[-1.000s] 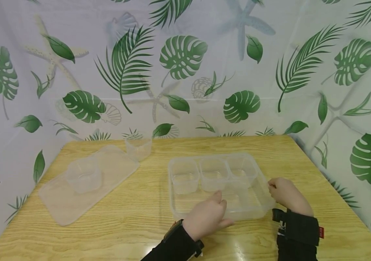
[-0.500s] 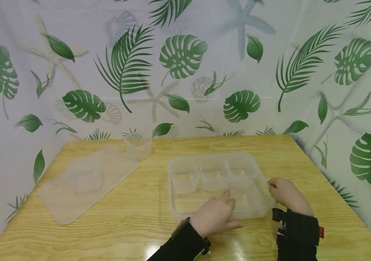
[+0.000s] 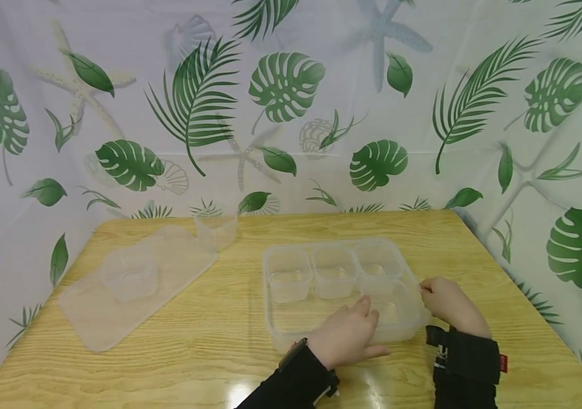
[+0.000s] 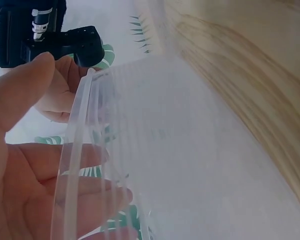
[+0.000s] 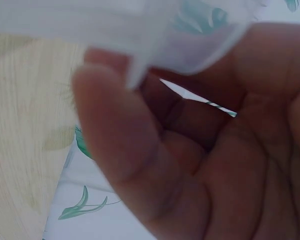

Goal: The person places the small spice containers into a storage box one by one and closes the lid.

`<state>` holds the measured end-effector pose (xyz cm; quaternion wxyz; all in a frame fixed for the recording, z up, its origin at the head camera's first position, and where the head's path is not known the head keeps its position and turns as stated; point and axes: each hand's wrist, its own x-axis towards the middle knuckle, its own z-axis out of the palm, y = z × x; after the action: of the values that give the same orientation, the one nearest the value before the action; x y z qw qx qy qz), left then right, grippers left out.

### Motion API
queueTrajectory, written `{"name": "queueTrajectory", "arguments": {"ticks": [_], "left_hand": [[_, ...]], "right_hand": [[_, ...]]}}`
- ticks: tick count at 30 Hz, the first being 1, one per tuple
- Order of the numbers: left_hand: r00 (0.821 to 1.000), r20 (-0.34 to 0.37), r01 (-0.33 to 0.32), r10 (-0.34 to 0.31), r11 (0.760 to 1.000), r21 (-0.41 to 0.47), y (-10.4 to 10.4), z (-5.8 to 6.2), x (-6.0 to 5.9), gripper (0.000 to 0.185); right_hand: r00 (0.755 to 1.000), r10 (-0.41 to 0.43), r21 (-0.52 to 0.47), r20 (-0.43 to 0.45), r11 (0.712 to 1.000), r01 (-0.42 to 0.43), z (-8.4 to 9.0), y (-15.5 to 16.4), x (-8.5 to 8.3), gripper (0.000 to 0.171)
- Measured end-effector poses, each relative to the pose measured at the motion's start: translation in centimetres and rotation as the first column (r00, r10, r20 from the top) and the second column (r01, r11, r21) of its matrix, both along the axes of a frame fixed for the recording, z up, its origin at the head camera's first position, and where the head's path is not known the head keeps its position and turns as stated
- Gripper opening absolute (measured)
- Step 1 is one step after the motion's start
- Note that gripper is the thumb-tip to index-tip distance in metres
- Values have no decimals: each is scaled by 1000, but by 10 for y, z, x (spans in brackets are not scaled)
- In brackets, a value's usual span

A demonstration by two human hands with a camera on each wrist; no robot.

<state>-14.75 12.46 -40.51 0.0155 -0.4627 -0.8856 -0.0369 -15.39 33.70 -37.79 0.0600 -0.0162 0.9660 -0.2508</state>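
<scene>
**Thin tray, light grips: where a slip could start**

The clear plastic tray [image 3: 278, 332] sits on the desk [image 3: 209, 341], right of centre and near the person, with three small clear cups [image 3: 333, 278] lined along its far side. The left hand [image 3: 348, 335] rests on the tray's near wall; in the left wrist view its fingers [image 4: 50, 155] lie fairly straight inside the rim with the thumb outside, a loose straddle rather than a firm clamp. The right hand [image 3: 447, 304] has its fingers curled onto the tray's right edge, and the right wrist view shows a thumb [image 5: 115, 145] hooked under the thin plastic lip.

The likely trouble is the tray itself: it looks flimsy, so uneven pulling from the two hands could twist it and tip or slide the loose cups. The left hand's light hold could also let the near wall slip free. On the far left a flat clear lid [image 3: 132, 289] carries another cup [image 3: 128, 274], with one more [image 3: 215, 230] beside it, well apart from both hands.
</scene>
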Motion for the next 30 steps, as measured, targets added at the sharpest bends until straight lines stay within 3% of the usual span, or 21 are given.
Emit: {"name": "queueTrajectory", "arguments": {"ticks": [30], "left_hand": [[1000, 23, -14, 14, 999, -30, 12, -1, 0, 67]], "right_hand": [[1000, -3, -9, -18, 1000, 3, 1, 1, 1, 32]]}}
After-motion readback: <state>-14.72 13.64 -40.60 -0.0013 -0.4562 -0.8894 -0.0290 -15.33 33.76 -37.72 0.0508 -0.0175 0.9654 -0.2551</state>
